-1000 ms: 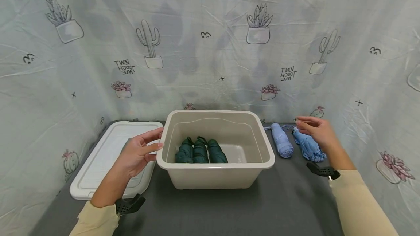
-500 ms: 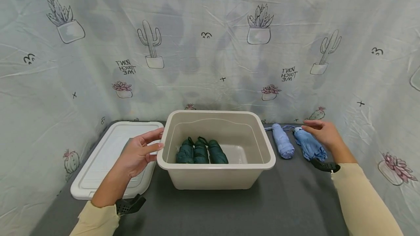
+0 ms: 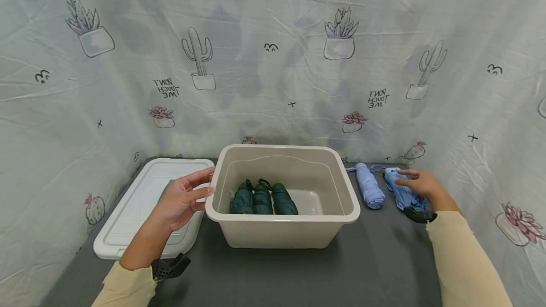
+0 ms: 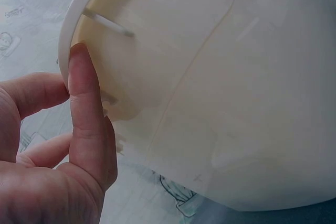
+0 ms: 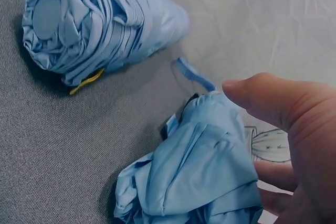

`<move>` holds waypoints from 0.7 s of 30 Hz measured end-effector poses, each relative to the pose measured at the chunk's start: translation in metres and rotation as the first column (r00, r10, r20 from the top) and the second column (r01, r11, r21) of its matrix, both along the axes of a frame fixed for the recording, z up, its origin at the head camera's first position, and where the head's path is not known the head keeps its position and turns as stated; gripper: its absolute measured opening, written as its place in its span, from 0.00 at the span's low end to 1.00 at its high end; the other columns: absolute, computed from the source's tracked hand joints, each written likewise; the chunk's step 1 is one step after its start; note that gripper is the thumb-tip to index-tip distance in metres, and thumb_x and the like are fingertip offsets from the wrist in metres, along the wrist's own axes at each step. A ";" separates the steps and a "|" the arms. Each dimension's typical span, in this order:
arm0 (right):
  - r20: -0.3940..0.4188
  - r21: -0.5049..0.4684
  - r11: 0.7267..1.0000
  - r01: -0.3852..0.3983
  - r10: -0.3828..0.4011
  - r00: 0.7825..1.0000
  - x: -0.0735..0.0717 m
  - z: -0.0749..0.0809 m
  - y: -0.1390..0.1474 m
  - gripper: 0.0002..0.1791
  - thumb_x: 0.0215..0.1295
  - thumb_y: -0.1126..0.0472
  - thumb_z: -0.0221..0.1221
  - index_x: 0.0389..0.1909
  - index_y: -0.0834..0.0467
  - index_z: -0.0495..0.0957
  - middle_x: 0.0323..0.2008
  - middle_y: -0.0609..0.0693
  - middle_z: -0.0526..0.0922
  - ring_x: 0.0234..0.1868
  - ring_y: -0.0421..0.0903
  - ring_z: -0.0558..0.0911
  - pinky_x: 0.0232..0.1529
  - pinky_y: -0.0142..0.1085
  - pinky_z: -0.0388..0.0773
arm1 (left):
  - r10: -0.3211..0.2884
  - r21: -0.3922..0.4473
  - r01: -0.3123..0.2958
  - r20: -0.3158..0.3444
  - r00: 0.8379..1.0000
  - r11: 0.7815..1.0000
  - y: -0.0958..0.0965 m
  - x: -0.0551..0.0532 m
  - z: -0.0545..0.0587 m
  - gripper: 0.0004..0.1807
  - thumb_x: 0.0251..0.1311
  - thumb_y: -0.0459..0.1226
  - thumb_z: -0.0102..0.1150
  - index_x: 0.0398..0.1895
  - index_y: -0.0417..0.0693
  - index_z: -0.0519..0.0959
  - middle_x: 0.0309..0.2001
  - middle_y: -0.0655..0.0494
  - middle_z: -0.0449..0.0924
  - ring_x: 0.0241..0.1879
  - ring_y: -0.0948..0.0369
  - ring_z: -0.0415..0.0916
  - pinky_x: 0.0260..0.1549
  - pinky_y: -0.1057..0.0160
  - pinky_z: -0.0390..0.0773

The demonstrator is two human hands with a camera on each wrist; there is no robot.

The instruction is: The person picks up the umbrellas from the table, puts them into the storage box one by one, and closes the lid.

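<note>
The right hand [image 3: 422,187] has come down at the right of the head frame since the earlier pictures, so its thumb now lies over the upper end of the loose blue bundle [image 5: 197,166]. The left hand, the bin and the other bundles keep their places, apart from a slight drift of the whole view.

That bundle, apparently a folded umbrella, lies on the counter [image 3: 362,269] right of centre. The right hand's thumb and fingers are spread around it; in the right wrist view the thumb tip is just beside its upper end, with a short strap [image 5: 194,74] nearby. Whether the skin touches cloth, I cannot tell. The tighter blue roll [image 3: 370,187] lies just to the left.

Left of centre, the left hand [image 3: 179,203] lightly pinches the rim of the beige bin [image 3: 279,234], thumb against fingers. Three dark green bundles [image 3: 262,199] lie inside, toward the bin's left; the white lid [image 3: 136,203] lies on the frame's left.

The likeliest trouble is the loose folds: a grip on outer cloth alone could let the bundle slump or unfurl. The strap might catch on the neighbouring roll. A careless tug on the rim could slide or tilt the bin, sending the green bundles rightward.
</note>
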State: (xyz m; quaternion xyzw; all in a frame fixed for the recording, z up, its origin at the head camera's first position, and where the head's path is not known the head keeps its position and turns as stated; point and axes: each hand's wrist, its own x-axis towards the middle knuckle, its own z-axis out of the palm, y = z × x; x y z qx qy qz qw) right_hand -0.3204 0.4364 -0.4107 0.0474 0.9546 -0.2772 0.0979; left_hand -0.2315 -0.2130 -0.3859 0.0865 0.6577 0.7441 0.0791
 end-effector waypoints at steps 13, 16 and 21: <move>0.053 -0.040 0.997 -0.064 0.066 0.996 -0.011 -0.009 0.008 0.42 0.71 0.45 0.61 0.75 0.67 0.61 0.74 0.82 0.45 0.73 0.83 0.45 0.70 0.76 0.49 | -0.013 0.006 0.013 0.000 1.000 1.000 -0.002 0.000 0.001 0.37 0.68 0.30 0.62 0.78 0.36 0.59 0.55 0.52 0.75 0.47 0.61 0.87 0.42 0.57 0.89; 0.049 -0.034 0.997 -0.074 0.075 0.996 -0.013 -0.011 0.011 0.41 0.70 0.47 0.62 0.74 0.66 0.62 0.74 0.82 0.45 0.73 0.83 0.45 0.71 0.75 0.48 | -0.019 0.008 0.019 -0.004 1.000 1.000 -0.002 0.000 0.000 0.37 0.69 0.30 0.62 0.78 0.36 0.59 0.55 0.52 0.75 0.47 0.61 0.87 0.42 0.57 0.89; 0.077 -0.036 0.995 -0.094 0.096 0.992 -0.014 -0.010 0.014 0.39 0.69 0.48 0.64 0.73 0.65 0.65 0.74 0.81 0.45 0.74 0.82 0.44 0.71 0.76 0.47 | -0.023 0.023 0.023 -0.001 1.000 0.999 -0.002 0.000 -0.001 0.37 0.68 0.29 0.62 0.78 0.35 0.59 0.55 0.52 0.75 0.47 0.61 0.87 0.42 0.57 0.89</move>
